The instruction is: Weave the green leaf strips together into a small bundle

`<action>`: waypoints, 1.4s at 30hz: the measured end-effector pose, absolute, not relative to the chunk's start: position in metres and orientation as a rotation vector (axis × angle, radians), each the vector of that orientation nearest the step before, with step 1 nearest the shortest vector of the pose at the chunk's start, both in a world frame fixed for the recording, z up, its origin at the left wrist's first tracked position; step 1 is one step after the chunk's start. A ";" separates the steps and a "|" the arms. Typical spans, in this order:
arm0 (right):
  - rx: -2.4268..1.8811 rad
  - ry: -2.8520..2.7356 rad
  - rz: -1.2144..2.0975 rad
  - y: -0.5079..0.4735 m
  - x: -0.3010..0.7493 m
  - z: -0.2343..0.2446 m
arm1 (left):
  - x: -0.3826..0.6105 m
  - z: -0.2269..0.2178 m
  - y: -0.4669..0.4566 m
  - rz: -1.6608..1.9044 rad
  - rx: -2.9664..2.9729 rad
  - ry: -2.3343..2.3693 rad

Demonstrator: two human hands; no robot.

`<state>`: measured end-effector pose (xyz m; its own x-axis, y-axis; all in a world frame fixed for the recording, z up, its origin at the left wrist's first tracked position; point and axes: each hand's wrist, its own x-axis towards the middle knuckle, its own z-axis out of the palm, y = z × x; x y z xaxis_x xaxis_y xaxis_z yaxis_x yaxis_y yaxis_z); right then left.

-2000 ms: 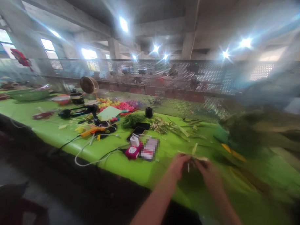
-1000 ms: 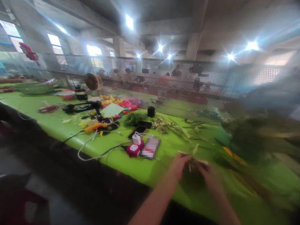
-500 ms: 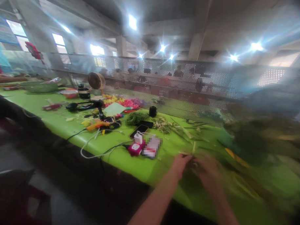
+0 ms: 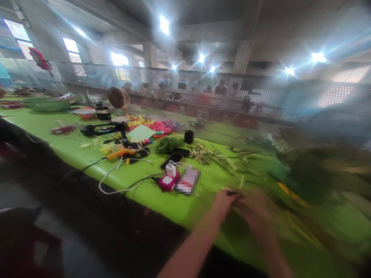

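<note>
My left hand [image 4: 224, 203] and my right hand [image 4: 257, 212] meet over the green table [image 4: 159, 199], close together around a small bunch of green and pale leaf strips [image 4: 237, 191]. The left fingers pinch the bunch at its left side. The right hand is smeared by motion, so its fingers are unclear. A big blurred heap of green foliage [image 4: 321, 168] lies just right of the hands.
Left of the hands lie a pink charger block [image 4: 167, 181], a phone [image 4: 171, 159], white and black cables [image 4: 119, 185], an orange tool [image 4: 119, 153], a black cup [image 4: 189, 136], loose stems [image 4: 209, 155] and coloured flowers [image 4: 149, 124]. A perforated metal screen [image 4: 223, 99] backs the table. Basins [image 4: 46, 104] stand far left.
The hands stayed together on the leaf bunch, working it with small moves; the right hand grew more blurred. The view shifted slightly.
</note>
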<state>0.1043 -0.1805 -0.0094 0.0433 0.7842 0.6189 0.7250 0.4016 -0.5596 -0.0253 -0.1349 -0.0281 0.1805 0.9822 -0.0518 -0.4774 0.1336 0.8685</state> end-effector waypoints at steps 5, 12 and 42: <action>-1.259 -1.828 -0.128 -0.178 0.108 -0.017 | -0.024 -0.028 -0.135 1.202 0.814 0.759; -1.414 -1.606 0.044 -0.180 0.109 -0.004 | -0.021 -0.032 -0.136 1.148 0.901 0.710; -1.442 -1.298 0.664 -0.193 0.096 0.025 | -0.018 -0.035 -0.130 1.232 1.231 0.871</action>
